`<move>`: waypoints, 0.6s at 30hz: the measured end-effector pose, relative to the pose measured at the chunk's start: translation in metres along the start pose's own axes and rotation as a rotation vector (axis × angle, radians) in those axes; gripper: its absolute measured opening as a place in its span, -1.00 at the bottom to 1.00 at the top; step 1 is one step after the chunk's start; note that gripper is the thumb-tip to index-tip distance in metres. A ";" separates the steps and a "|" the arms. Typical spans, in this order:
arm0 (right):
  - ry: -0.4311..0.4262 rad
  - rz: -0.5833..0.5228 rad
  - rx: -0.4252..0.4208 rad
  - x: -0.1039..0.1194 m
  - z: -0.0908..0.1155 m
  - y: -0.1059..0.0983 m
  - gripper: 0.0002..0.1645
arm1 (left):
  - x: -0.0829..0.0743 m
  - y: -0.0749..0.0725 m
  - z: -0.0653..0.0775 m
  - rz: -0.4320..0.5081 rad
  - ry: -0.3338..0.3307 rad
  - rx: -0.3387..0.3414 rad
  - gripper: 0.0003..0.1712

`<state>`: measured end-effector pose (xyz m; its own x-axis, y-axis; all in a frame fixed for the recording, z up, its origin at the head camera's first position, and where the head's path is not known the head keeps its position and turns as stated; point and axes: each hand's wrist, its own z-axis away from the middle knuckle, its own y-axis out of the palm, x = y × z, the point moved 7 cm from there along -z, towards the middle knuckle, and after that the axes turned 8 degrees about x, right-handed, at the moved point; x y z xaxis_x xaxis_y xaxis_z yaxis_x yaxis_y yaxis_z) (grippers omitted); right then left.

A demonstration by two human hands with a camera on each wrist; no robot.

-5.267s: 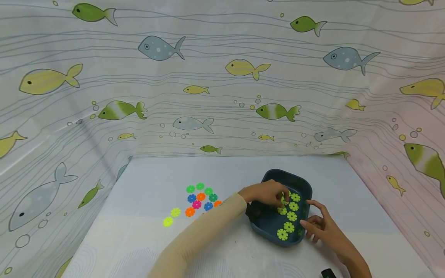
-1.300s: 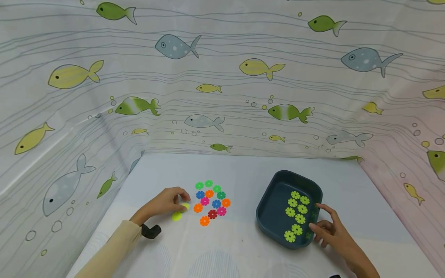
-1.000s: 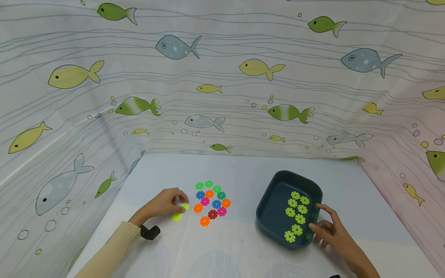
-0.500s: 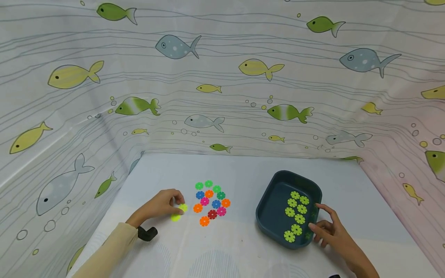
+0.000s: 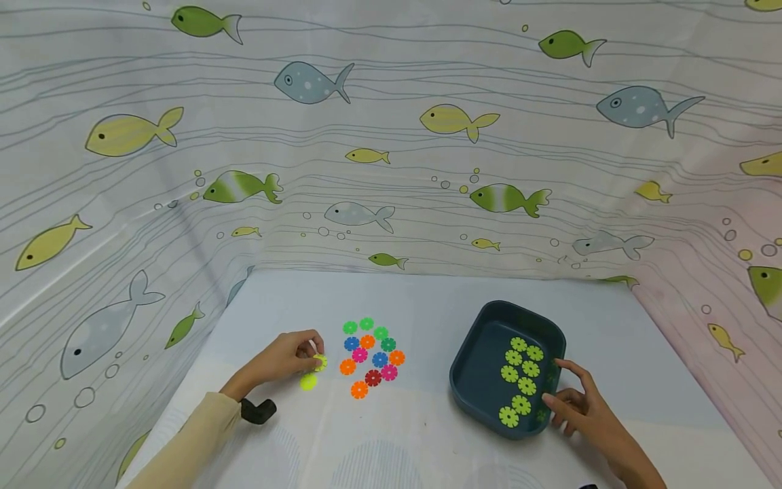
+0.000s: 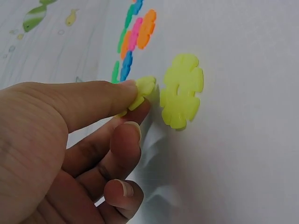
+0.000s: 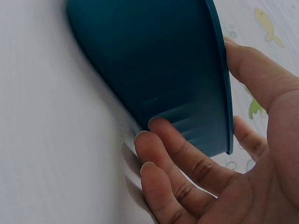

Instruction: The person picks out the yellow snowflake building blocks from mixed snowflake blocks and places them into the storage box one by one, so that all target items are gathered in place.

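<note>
My left hand point(image 5: 287, 356) pinches a yellow notched plastic disc point(image 6: 145, 86), a flower-shaped interlocking piece, between thumb and fingertips, tilted off the table. Just beneath it a second yellow disc point(image 5: 308, 382) lies on the surface; the left wrist view shows that flat disc point(image 6: 182, 91) beside the fingertips. At the right, my right hand point(image 5: 580, 407) holds the side of a dark blue tray point(image 5: 476, 401), with thumb and a finger over the rim. Several yellow discs point(image 5: 527, 386) lie inside. In the right wrist view, other fingertips point(image 7: 152, 144) rest near the tray's outer wall point(image 7: 149, 70).
A loose cluster of discs lies between the left hand and the tray: green point(image 5: 366, 324), blue point(image 5: 380, 360), orange point(image 5: 359, 389), pink point(image 5: 389, 372) and dark red point(image 5: 373, 377). A fish-patterned sheet point(image 5: 391, 224) rises behind and beside the white table point(image 5: 421, 299).
Earlier the left hand was over the tray among the yellow discs, then came back left to the two yellow ones. One of these is now pinched and tilted up. The right hand stays at the tray.
</note>
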<state>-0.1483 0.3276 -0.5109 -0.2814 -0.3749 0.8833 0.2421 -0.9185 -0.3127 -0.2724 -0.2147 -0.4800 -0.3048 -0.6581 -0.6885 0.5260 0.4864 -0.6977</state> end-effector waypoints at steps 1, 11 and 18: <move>0.003 0.000 0.000 0.000 0.000 0.000 0.01 | 0.000 0.001 0.000 0.004 -0.001 0.001 -0.83; 0.012 -0.003 0.000 -0.003 0.000 0.000 0.01 | -0.007 0.000 -0.001 -0.030 0.011 -0.022 -0.88; -0.011 -0.007 0.004 -0.002 0.000 -0.001 0.00 | -0.012 0.001 -0.004 -0.031 0.038 -0.007 -0.79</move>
<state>-0.1484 0.3288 -0.5125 -0.2731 -0.3668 0.8893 0.2437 -0.9207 -0.3049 -0.2711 -0.2044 -0.4729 -0.3507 -0.6503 -0.6739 0.5108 0.4702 -0.7197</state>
